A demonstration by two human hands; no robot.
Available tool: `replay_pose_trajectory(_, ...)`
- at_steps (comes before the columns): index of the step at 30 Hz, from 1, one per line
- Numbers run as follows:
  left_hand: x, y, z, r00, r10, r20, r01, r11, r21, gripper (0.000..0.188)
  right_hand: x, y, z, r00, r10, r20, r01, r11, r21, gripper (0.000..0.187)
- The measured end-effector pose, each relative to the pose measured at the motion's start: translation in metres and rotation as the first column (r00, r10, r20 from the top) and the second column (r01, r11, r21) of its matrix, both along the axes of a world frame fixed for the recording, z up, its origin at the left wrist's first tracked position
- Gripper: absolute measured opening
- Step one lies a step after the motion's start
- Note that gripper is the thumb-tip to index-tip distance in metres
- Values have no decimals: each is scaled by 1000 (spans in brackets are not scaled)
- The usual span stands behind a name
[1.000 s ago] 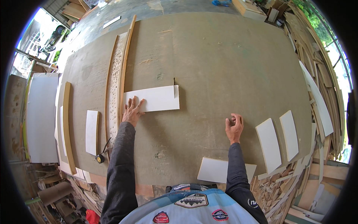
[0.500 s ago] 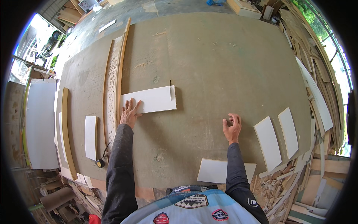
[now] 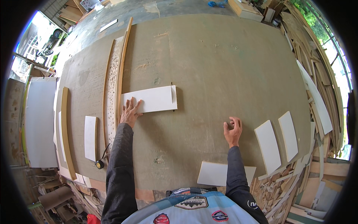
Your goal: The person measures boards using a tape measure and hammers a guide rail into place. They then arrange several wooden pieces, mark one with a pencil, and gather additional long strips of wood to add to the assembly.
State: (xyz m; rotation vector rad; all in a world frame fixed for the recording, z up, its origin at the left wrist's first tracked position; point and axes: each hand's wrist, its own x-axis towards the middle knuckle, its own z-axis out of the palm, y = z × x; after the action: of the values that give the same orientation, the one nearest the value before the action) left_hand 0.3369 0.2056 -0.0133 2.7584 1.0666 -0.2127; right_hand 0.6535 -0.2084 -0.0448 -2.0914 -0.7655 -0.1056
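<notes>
A white rectangular board point(image 3: 153, 98) lies crosswise on the large brown tabletop point(image 3: 209, 74), its left end against a long wooden strip point(image 3: 122, 63). My left hand point(image 3: 130, 112) rests flat on the board's left part, fingers spread. Near the board's right end runs a thin line, with small dark marks at its far and near edges; I cannot make out what these are. To the right, apart from the board, my right hand point(image 3: 233, 132) hovers over the tabletop. Its fingers are loosely curled, the thumb stands away from them, and nothing shows in between.
Two white boards point(image 3: 267, 145) point(image 3: 288, 135) lie at the right, and another point(image 3: 212, 173) is partly under my right forearm. On the left are a white board point(image 3: 90, 138), a tape measure point(image 3: 99, 164) and a wooden strip point(image 3: 67, 130). Scrap wood point(image 3: 317, 67) is piled beyond the right edge.
A dark mark now shows at the board's near edge, below the thin line. My right hand has opened slightly, its thumb further from the fingers. My left hand stays on the board.
</notes>
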Motion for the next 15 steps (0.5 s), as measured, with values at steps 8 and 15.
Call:
replay_pose_trajectory(8,1,8,-5,1000,-5,21,5,1000,7,78,1,1,1,1000,0,2,0,1000,-9,32)
replay_pose_trajectory(15,5,11,-5,1000,-4,11,4,1000,1,78,1,0,1,1000,-8,7,8,1000,-9,32)
